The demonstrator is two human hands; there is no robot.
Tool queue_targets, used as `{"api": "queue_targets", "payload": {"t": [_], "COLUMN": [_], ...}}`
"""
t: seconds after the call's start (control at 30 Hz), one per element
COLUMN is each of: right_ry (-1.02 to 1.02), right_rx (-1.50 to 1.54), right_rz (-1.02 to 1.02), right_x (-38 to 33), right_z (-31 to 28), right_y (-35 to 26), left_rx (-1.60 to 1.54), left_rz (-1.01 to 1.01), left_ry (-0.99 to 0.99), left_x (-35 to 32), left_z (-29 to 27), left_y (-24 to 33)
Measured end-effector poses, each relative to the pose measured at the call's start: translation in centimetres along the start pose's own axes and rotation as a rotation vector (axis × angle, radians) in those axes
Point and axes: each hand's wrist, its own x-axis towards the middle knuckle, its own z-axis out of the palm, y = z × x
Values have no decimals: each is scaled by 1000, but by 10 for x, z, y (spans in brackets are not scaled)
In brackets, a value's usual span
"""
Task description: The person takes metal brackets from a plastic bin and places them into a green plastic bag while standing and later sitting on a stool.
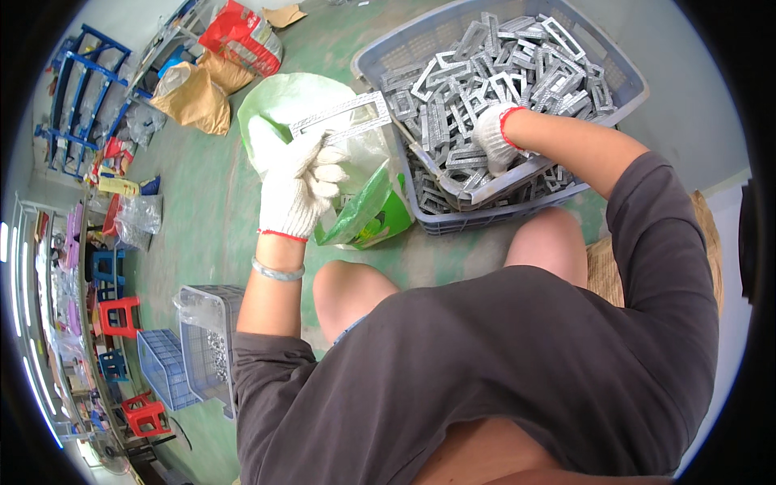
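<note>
My left hand, in a white knit glove, grips a flat rectangular metal frame at its near end and holds it over a green and clear plastic bag. My right hand, also gloved, reaches down into a grey-blue plastic basket. That basket is heaped with several grey metal frames. The right fingers rest on frames near the basket's front wall and seem closed on one; the grip itself is hidden. My bare knees sit just below the basket.
A smaller grey-blue basket with metal parts and a blue crate stand on the green floor at my left. Red stools, sacks, a red bag and a blue rack line the far left.
</note>
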Motion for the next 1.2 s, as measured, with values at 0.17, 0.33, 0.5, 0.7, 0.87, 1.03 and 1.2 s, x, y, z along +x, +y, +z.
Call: {"api": "queue_targets", "payload": {"t": [0.17,0.33,0.5,0.7,0.87,1.03,1.2], "right_ry": [-33,125,659,1216,1303,1171,130], "right_rx": [79,311,442,342,406,388,14], "right_rz": [52,39,64,-136,-306,-36,371], "right_x": [-1,-2,-49,-89,-100,-65,-34], "right_z": [-7,2,1,-14,-35,-3,27], "right_y": [6,37,53,34,8,48,83], "left_rx": [229,712,1065,480,326,485,1080], "left_rz": [-26,-85,110,29,-138,154,1110], "left_ry": [272,245,267,-52,-385,-243,-257], "left_x": [-2,2,8,14,23,31,26], "left_z": [-15,-23,-5,60,87,73,45], "left_y": [5,2,6,2,-1,-20,-26]}}
